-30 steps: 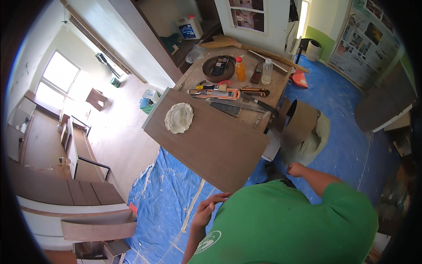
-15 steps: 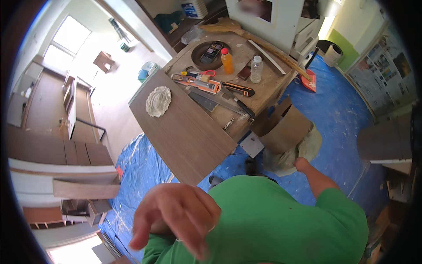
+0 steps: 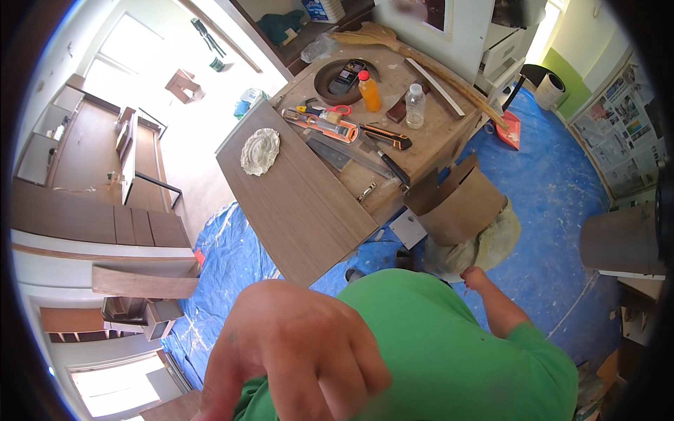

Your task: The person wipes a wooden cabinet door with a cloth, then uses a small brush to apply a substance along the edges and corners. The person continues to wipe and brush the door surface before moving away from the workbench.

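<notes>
My left hand (image 3: 295,351) is raised close to the camera, back of the hand up. Its fingers are bent downward and apart, with the tips cut off by the lower edge; nothing shows in it. Low at my right, my right hand (image 3: 474,278) is closed beside a pale, crumpled bag-like mass (image 3: 491,245) on the floor. What it holds, if anything, is too small to make out. A curved brown sheet (image 3: 460,207) stands against that mass. In front of me, a brown wood-grain board (image 3: 309,203) carries a round, crinkled whitish piece (image 3: 260,151).
The worktable (image 3: 386,63) holds an orange bottle (image 3: 369,92), a clear bottle (image 3: 415,107), a utility knife (image 3: 386,137), a handsaw (image 3: 365,156) and a brown ring (image 3: 326,84) around a phone (image 3: 347,76). Blue sheeting (image 3: 554,210) covers the floor. A red dustpan (image 3: 510,131) lies at right.
My left hand has come closer to the camera and turned its fingers further down. My right hand has shifted slightly down and left beside the bag-like mass. The view has tilted slightly.
</notes>
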Tool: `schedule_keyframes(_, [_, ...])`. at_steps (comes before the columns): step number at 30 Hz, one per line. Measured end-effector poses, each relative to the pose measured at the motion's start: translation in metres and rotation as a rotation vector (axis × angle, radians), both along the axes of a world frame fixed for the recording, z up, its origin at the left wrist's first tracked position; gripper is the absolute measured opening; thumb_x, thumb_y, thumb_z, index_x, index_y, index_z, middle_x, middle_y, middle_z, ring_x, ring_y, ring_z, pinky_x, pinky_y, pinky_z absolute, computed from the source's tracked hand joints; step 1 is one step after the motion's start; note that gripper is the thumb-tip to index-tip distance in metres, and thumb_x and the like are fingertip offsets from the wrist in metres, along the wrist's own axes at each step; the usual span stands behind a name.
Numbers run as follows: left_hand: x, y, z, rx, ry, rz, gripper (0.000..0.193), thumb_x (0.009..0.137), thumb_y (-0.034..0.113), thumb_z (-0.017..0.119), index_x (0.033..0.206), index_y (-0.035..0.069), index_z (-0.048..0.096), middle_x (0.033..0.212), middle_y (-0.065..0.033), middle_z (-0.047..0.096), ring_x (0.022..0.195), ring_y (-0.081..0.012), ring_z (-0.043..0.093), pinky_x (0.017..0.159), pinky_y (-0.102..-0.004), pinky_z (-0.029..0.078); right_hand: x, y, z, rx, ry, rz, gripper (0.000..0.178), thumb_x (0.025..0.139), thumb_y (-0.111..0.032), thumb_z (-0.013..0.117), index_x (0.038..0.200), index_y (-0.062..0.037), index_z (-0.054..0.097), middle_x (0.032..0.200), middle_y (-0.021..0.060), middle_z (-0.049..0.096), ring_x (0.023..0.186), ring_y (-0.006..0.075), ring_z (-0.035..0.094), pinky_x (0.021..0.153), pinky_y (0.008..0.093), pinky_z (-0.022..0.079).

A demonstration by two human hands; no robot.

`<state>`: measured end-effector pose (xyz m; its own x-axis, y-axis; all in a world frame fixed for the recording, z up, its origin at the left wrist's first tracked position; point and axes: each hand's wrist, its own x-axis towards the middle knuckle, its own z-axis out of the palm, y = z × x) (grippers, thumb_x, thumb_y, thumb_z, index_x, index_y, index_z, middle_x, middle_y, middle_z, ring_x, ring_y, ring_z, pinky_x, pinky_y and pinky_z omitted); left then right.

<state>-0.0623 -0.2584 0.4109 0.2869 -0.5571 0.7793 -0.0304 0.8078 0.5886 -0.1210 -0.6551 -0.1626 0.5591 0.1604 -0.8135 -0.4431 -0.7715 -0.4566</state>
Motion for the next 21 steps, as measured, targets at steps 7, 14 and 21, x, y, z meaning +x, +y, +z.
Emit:
schedule_keyframes(7, [-0.012,-0.007,0.003,-0.021,0.079,0.068,0.062,0.098,0.066,0.055,0.116,0.011,0.078,0.060,0.0011,0.044,0.052,-0.0116,0.043,0.044,-0.0269,0.028,0.015,-0.015,0.005,-0.003,-0.053,-0.189,0.031,0.096,-0.028,0.065,0.081,-0.0008,0.065,0.066,0.0120,0.064,0.053,0.0241,0.063,0.048,0.0414,0.051])
schedule_keyframes(14, [0.001,0.016,0.004,0.087,-0.052,-0.017,0.072,0.098,0.071,0.048,0.116,0.006,0.074,0.072,-0.0086,0.059,0.059,-0.0186,0.053,0.047,-0.0318,0.033,0.024,-0.030,-0.017,-0.024,-0.110,0.026,0.025,0.095,-0.025,0.065,0.087,-0.0014,0.065,0.066,0.0105,0.063,0.055,0.0227,0.062,0.049,0.0391,0.050])
schedule_keyframes(21, [-0.026,0.090,-0.089,0.474,0.364,0.715,0.072,0.093,0.072,0.058,0.087,0.001,0.067,0.083,-0.0114,0.065,0.074,-0.0216,0.057,0.067,-0.0367,0.042,0.038,0.008,0.033,0.040,-0.035,-0.202,0.019,0.093,-0.022,0.065,0.093,-0.0031,0.066,0.069,0.0083,0.062,0.057,0.0198,0.061,0.048,0.0360,0.046])
